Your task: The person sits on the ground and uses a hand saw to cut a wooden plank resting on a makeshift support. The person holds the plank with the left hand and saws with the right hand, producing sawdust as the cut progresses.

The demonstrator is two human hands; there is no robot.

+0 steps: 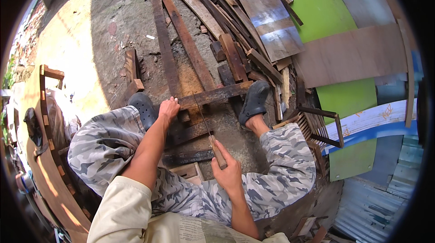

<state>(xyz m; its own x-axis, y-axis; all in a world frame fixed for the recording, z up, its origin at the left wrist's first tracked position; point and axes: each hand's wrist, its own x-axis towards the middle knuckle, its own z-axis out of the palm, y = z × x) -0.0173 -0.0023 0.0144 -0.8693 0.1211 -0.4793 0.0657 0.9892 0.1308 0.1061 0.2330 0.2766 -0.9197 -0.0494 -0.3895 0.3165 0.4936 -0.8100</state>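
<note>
Sleeves, cream, at the near edge; both forearms reach out over knees in camouflage trousers [113, 143].

Right hand [229, 170]: grip clamped around the wooden handle [218, 151] of a hand saw. Saw blade [202, 117] runs thin and edge-on from the handle away toward the far side, and crosses the dark wooden batten [215, 94] at about its middle. Whether the teeth sit in a cut or just on top, can't tell.

Left hand [168, 108]: fingers together, pressed flat on the left end of the same batten, palm down. Not wrapped around it.

Batten lies roughly left-right, slightly tilted, right end farther. It rests across other dark planks on the ground between the two feet. Left foot in a dark clog [144, 109] just left of the left hand. Right foot in a matching clog [253, 101] stands by the right end of the batten, touching it as far as I can see.

Near the knees, a charred-looking plank [188, 157] lies across, under the saw handle.

Farther out: two long dark boards [174, 46] run away over dirt and sawdust. Far right, pile of scrap timber [231, 12] and plywood sheets [349, 57] on a green panel [317, 3]. Right, small wooden slatted frame [317, 127]. Left, curved wooden frame piece [45, 120] in sunlight.
</note>
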